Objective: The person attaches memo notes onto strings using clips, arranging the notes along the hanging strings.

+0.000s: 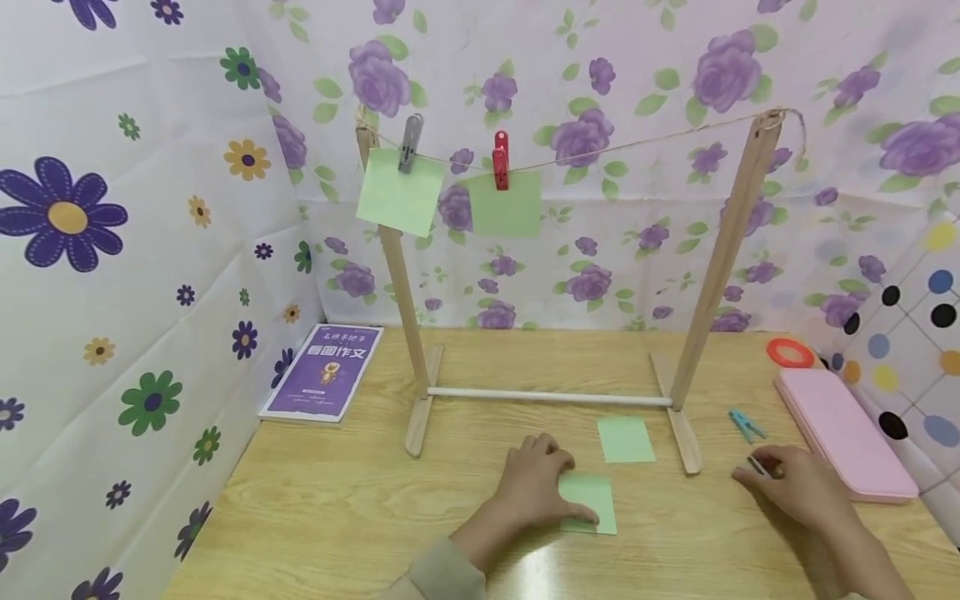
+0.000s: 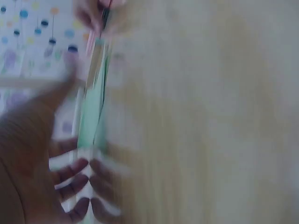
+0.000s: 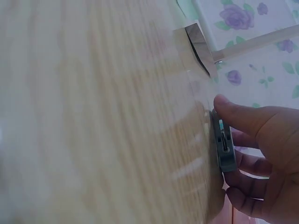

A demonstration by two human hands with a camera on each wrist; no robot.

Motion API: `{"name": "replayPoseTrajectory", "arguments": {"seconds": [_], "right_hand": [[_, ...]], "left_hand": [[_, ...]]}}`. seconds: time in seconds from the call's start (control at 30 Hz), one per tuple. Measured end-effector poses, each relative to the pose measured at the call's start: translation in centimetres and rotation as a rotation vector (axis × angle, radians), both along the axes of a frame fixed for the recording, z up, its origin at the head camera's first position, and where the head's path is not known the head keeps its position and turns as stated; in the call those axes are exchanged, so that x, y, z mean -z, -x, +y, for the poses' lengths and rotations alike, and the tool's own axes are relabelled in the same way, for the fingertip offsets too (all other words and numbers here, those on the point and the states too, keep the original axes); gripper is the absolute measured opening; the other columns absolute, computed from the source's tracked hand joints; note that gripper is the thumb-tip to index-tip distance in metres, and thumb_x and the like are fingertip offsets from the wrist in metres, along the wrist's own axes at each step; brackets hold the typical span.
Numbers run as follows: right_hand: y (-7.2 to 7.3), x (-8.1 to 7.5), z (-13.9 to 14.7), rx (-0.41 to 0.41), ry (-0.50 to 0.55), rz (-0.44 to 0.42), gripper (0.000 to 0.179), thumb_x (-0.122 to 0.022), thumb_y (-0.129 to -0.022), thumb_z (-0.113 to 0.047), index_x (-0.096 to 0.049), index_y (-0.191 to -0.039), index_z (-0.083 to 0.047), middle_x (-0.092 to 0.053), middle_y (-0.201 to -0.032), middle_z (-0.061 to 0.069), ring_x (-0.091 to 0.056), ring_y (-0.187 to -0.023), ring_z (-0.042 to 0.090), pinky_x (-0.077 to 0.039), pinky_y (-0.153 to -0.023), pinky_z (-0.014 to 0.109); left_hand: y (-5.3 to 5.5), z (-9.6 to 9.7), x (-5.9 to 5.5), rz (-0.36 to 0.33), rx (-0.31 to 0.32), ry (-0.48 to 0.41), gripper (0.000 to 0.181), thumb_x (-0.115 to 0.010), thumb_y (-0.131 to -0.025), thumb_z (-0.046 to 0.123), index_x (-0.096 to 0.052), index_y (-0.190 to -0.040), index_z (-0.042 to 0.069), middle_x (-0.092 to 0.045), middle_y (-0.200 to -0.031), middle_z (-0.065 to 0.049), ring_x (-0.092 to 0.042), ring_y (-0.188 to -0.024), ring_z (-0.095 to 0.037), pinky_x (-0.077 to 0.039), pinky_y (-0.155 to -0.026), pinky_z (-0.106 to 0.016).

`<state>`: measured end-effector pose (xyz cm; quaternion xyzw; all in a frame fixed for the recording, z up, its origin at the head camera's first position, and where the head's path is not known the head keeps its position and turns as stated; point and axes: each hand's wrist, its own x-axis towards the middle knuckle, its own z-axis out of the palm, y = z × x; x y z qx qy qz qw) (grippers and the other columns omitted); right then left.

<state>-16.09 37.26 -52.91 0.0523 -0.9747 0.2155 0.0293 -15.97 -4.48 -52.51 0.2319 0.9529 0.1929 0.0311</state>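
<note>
My left hand is at a light green paper square on the table, fingers by its left edge and thumb over its lower part. In the left wrist view the fingertips touch the tabletop and the thumb is raised. Over on the right, my right hand pinches a grey clothespin between thumb and fingers, low over the table. A second green square lies farther back. From a string hang two more squares, one under a grey clothespin, one under a red clothespin.
A wooden frame with a white crossbar carries the string. The pink case, an orange ring and a blue clothespin lie to the right. At the back left is a purple book. Patterned cloth surrounds the table.
</note>
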Motion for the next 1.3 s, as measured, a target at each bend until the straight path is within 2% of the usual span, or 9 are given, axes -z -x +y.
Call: {"name": "replayPoseTrajectory", "arguments": {"seconds": [0.2,0.43,0.5,0.63,0.73,0.83,1.0,1.17,1.3], "right_hand": [[0.3,-0.1,0.0,-0.041,0.016,-0.008,0.049,-0.079,-0.088,-0.043,-0.074,-0.109,0.002,-0.074,-0.096,0.016,-0.070,-0.086,0.035,-0.058,-0.072,0.056],[-0.6,-0.3,0.0,-0.074,0.021,0.038,0.043,-0.076,-0.093,-0.032,-0.072,-0.112,0.007,-0.072,-0.105,0.024,-0.068,-0.097,0.047,-0.056,-0.079,0.064],[-0.8,-0.4,-0.1,-0.064,0.035,0.042,0.044,-0.071,-0.097,-0.030,-0.068,-0.117,0.009,-0.071,-0.107,0.026,-0.070,-0.092,0.043,-0.058,-0.076,0.060],[-1.0,-0.7,-0.5,-0.030,0.086,0.020,0.046,-0.063,-0.103,-0.032,-0.060,-0.126,0.008,-0.071,-0.107,0.022,-0.068,-0.078,0.021,-0.057,-0.059,0.035],[-1.1,-0.7,-0.8,-0.036,0.132,0.055,0.045,-0.066,-0.101,-0.030,-0.059,-0.128,0.005,-0.071,-0.104,0.018,-0.063,-0.070,0.007,-0.050,-0.050,0.024],[-1.3,-0.7,-1.0,-0.047,0.178,0.162,0.041,-0.071,-0.098,-0.023,-0.062,-0.126,0.004,-0.071,-0.101,0.018,-0.058,-0.063,0.000,-0.047,-0.045,0.022],[-1.5,-1.4,-1.6,-0.048,0.274,0.286,0.029,-0.071,-0.097,-0.015,-0.065,-0.121,-0.001,-0.070,-0.097,0.015,-0.061,-0.060,0.000,-0.046,-0.046,0.018],[-1.2,-3.3,-2.7,-0.095,0.377,0.301,0.023,-0.061,-0.103,-0.011,-0.062,-0.124,-0.004,-0.068,-0.089,0.007,-0.066,-0.060,0.007,-0.053,-0.052,0.018],[-0.8,-5.4,-3.8,-0.177,0.497,0.306,0.024,-0.051,-0.106,-0.005,-0.058,-0.128,0.001,-0.070,-0.098,-0.006,-0.072,-0.070,0.010,-0.062,-0.058,0.025]], "left_hand": [[-0.3,0.2,0.0,-0.067,-0.038,-0.107,0.059,-0.091,-0.067,0.052,-0.076,-0.107,0.011,-0.056,-0.091,0.011,-0.046,-0.080,-0.006,-0.042,-0.071,-0.020],[0.3,-1.3,0.4,-0.125,-0.048,-0.416,0.010,-0.080,-0.088,0.014,-0.075,-0.096,0.016,-0.073,-0.093,0.007,-0.066,-0.083,-0.004,-0.057,-0.077,-0.022],[0.5,-1.6,0.3,-0.164,-0.060,-0.528,0.011,-0.076,-0.090,0.007,-0.076,-0.101,0.012,-0.072,-0.087,0.003,-0.068,-0.075,-0.006,-0.059,-0.069,-0.020],[1.1,-2.0,-0.2,-0.228,-0.108,-0.699,0.017,-0.072,-0.092,0.000,-0.076,-0.108,0.003,-0.070,-0.081,-0.004,-0.067,-0.061,-0.009,-0.059,-0.058,-0.019],[1.4,-2.2,-0.5,-0.264,-0.159,-0.781,0.018,-0.071,-0.092,-0.001,-0.076,-0.109,0.003,-0.071,-0.091,-0.008,-0.069,-0.068,-0.014,-0.063,-0.063,-0.024],[1.7,-2.4,-1.0,-0.344,-0.198,-0.880,0.019,-0.068,-0.094,-0.001,-0.075,-0.111,0.003,-0.071,-0.099,-0.013,-0.074,-0.081,-0.025,-0.065,-0.071,-0.034],[2.6,-2.5,-2.6,-0.354,-0.241,-0.937,0.010,-0.070,-0.095,0.004,-0.074,-0.102,-0.003,-0.074,-0.098,-0.014,-0.074,-0.092,-0.030,-0.064,-0.082,-0.038],[4.1,-2.3,-5.4,-0.337,-0.240,-0.976,0.015,-0.067,-0.098,0.008,-0.070,-0.099,-0.006,-0.069,-0.100,-0.016,-0.073,-0.092,-0.035,-0.064,-0.081,-0.036],[5.5,-1.9,-7.6,-0.343,-0.213,-1.056,0.013,-0.066,-0.098,0.005,-0.070,-0.102,-0.007,-0.070,-0.097,-0.017,-0.073,-0.094,-0.035,-0.063,-0.084,-0.032]]}}
